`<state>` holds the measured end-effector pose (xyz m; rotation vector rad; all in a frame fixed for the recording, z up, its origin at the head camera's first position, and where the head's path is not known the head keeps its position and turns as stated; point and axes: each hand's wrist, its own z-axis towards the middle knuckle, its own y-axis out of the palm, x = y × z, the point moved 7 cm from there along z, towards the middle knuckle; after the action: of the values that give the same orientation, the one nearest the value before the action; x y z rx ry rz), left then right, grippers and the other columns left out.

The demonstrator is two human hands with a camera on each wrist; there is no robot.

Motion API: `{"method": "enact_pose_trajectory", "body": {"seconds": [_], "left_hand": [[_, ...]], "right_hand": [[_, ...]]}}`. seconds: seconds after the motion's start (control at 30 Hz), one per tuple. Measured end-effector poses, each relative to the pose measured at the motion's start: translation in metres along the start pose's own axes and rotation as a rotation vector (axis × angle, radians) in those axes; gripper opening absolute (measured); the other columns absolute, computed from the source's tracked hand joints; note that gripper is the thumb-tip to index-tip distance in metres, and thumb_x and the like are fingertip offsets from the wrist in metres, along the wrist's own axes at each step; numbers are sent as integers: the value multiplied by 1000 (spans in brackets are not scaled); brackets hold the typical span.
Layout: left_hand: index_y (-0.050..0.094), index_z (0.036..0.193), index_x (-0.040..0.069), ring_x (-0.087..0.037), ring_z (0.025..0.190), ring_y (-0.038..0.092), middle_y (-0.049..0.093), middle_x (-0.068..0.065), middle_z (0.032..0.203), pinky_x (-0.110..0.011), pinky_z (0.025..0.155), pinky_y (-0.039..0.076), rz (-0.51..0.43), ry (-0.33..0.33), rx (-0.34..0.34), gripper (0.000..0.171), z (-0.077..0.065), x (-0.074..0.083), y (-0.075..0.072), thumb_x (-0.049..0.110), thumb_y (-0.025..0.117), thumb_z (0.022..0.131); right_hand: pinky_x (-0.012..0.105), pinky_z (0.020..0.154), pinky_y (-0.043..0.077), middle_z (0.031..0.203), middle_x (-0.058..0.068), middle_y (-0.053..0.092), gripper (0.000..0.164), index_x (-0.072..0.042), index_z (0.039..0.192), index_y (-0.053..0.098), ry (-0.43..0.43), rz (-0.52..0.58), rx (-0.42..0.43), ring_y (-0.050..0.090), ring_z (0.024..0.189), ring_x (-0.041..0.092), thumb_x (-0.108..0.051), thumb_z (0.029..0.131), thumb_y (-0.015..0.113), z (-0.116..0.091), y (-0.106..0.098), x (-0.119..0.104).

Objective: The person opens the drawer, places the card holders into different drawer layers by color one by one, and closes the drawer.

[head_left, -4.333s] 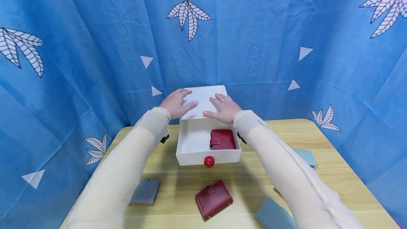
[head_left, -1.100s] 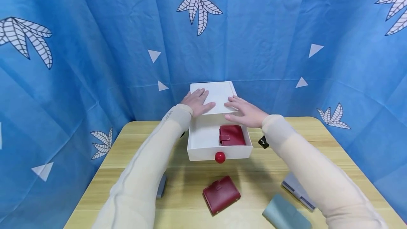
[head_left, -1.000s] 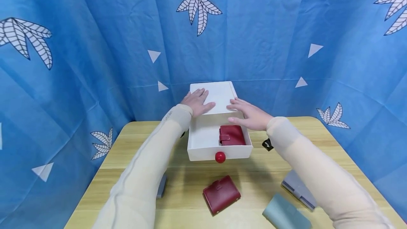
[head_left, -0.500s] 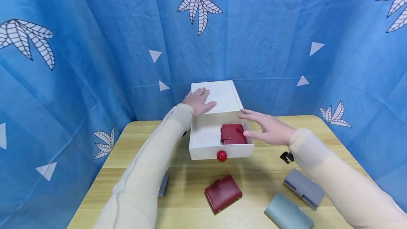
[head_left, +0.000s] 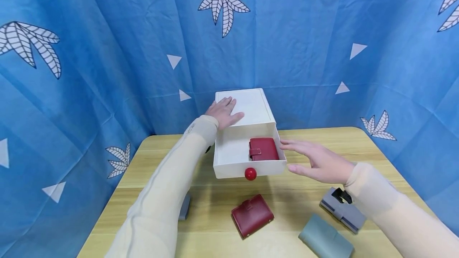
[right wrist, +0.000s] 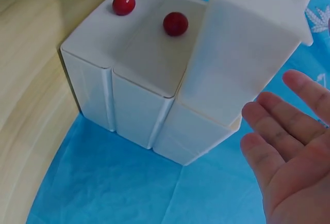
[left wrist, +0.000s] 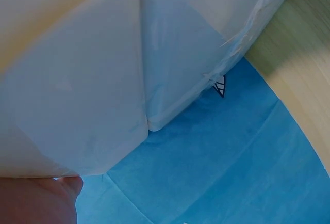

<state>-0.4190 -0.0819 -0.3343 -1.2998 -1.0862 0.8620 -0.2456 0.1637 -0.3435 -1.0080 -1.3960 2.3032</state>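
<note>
A white drawer cabinet [head_left: 252,104] stands at the back of the table. Its top drawer [head_left: 229,169], with a red knob [head_left: 250,173], is pulled out. Inside, at the drawer's right, lies a red strap wallet [head_left: 265,149]. My left hand [head_left: 223,113] rests on the cabinet's top with fingers spread; in the left wrist view only part of the hand [left wrist: 38,201] shows at the lower left. My right hand [head_left: 320,162] is held in the air just right of the drawer, fingers extended and holding nothing. The right wrist view shows its palm side [right wrist: 294,157] beside the stacked drawers.
On the wooden table [head_left: 208,242] lie a dark red wallet [head_left: 252,215] in front of the drawer, a teal wallet [head_left: 324,238] and a grey wallet [head_left: 338,208] at right, and another grey one [head_left: 184,206] partly behind my left arm. Blue curtain [head_left: 301,43] surrounds the table.
My right hand has come off the cabinet's top and moved right and toward me, past the drawer's right side. The left hand stays on top; the drawer and wallets stay put.
</note>
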Motion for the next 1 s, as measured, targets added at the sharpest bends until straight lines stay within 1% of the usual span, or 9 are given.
{"method": "enact_pose_trajectory", "body": {"seconds": [0.07, 0.3, 0.4, 0.53, 0.63, 0.73, 0.83, 0.93, 1.0], "left_hand": [[9, 156, 22, -16, 148, -1, 7, 3, 162, -42, 118, 0, 1, -3, -2, 83, 1, 0, 1, 72, 25, 91], [8, 156, 25, -15, 147, -2, 6, 5, 162, -41, 117, -2, -6, -14, -7, 83, 1, 0, 1, 72, 26, 90], [9, 156, 23, -16, 148, 0, 7, 3, 162, -42, 117, -1, -10, -3, 2, 83, 0, 1, 0, 71, 26, 91], [11, 156, 20, -19, 148, 2, 9, 0, 162, -43, 117, 0, -8, 14, 9, 82, -2, 2, -2, 70, 26, 92], [12, 156, 19, -19, 148, 2, 9, 0, 162, -44, 118, 0, -4, 18, 6, 82, -2, 3, -3, 69, 26, 93], [12, 156, 19, -19, 148, 2, 9, -1, 162, -44, 117, 0, -4, 20, 7, 82, -3, 3, -3, 69, 26, 93], [11, 156, 20, -18, 148, 1, 9, 0, 162, -43, 118, 0, -8, 14, 5, 82, -2, 3, -2, 70, 26, 92], [10, 156, 22, -17, 148, 0, 8, 2, 162, -41, 117, -1, -8, 0, 0, 83, -1, 1, -1, 71, 26, 91], [10, 156, 22, -16, 148, 0, 8, 3, 162, -41, 117, -1, -7, -3, 0, 83, 0, 1, 0, 71, 26, 91]], "right_hand": [[52, 97, 45, 147, 3, 44, 58, -14, 141, 49, -22, -5, 10, 44, 133, 25, -38, 91, 65, -5, 0, -5], [46, 94, 49, 141, 1, 52, 55, -19, 138, 53, -121, -31, 70, 50, 127, 17, -28, 87, 72, -22, 1, -25], [44, 92, 50, 139, 1, 53, 53, -18, 135, 56, -162, -55, 87, 52, 125, 18, -26, 86, 73, -27, 3, -34], [42, 91, 51, 141, 4, 51, 52, -18, 134, 57, -185, -84, 94, 51, 126, 19, -27, 86, 74, -30, 7, -41], [39, 91, 52, 143, 5, 48, 53, -17, 133, 57, -177, -95, 101, 49, 127, 18, -28, 85, 75, -32, 9, -41], [38, 92, 51, 145, 5, 46, 54, -20, 134, 57, -173, -108, 120, 48, 128, 18, -28, 84, 76, -35, 9, -43], [28, 98, 45, 146, 4, 45, 55, -22, 134, 56, -183, -113, 145, 47, 129, 18, -28, 83, 76, -38, 8, -48], [18, 105, 34, 145, 5, 46, 56, -20, 134, 56, -235, -97, 171, 46, 129, 22, -26, 82, 77, -40, 8, -57], [15, 108, 27, 144, 7, 47, 57, -18, 135, 55, -277, -77, 179, 46, 130, 24, -25, 83, 77, -40, 9, -63]]}}
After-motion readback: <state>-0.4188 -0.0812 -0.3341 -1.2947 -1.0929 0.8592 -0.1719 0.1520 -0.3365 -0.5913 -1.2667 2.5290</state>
